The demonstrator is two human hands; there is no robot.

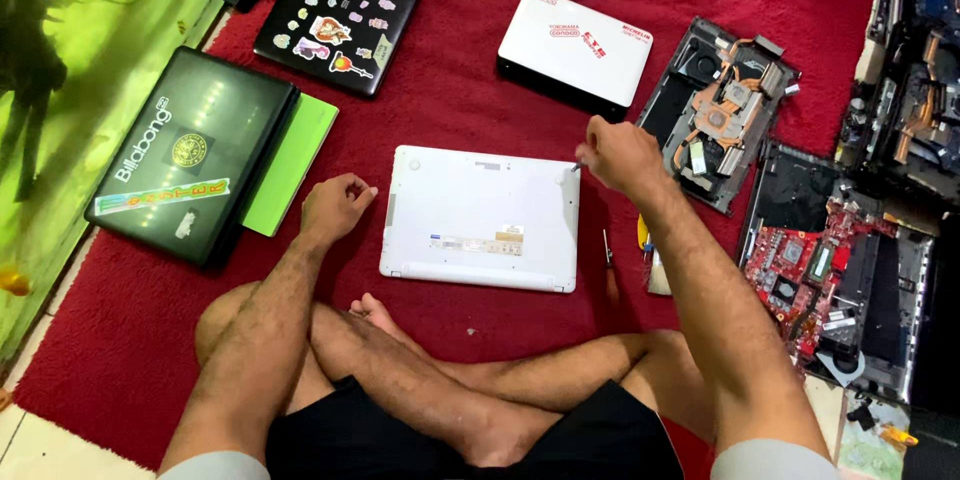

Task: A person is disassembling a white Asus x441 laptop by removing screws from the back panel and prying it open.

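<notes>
White laptop between hands | right grip pinching small tool | left grip clenched

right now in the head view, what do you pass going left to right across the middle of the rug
dark green laptop → green folder → left hand → white laptop, underside up → right hand → open laptop with red board

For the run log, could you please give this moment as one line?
right hand: small tool at white laptop far-right corner | left hand: fist beside its left edge | screwdriver on red carpet
</notes>
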